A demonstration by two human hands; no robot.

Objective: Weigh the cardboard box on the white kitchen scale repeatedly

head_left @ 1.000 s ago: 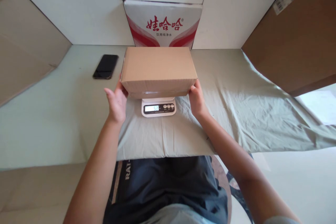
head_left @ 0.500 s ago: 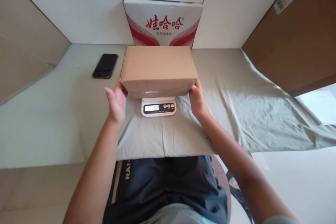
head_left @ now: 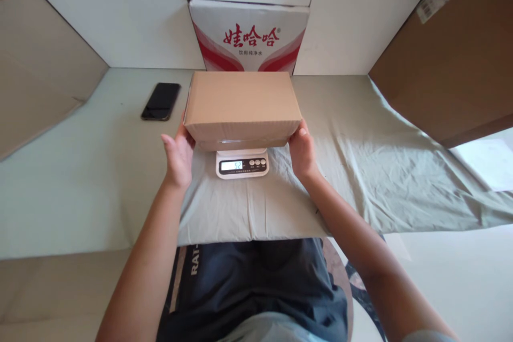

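A closed brown cardboard box (head_left: 242,99) rests on a white digital kitchen scale (head_left: 242,173), whose platform is mostly hidden under it. The lit display appears to read 52. My left hand (head_left: 179,157) is against the box's left side, thumb sticking out and its other fingers partly hidden behind the lower edge. At the right front corner, my right hand (head_left: 301,149) touches the box in the same way, fingers curled out of sight. Between them the two hands hold the box level.
A black smartphone (head_left: 161,101) lies left of the box on the pale green cloth (head_left: 100,181). Behind stands a white and red carton (head_left: 250,26) with Chinese lettering, against white panels. Large brown cardboard pieces rise at the left (head_left: 44,64) and right (head_left: 452,64).
My right thumb has shifted slightly at the box's corner. The box, the scale and my left hand look nearly still, and the display reading looks the same.
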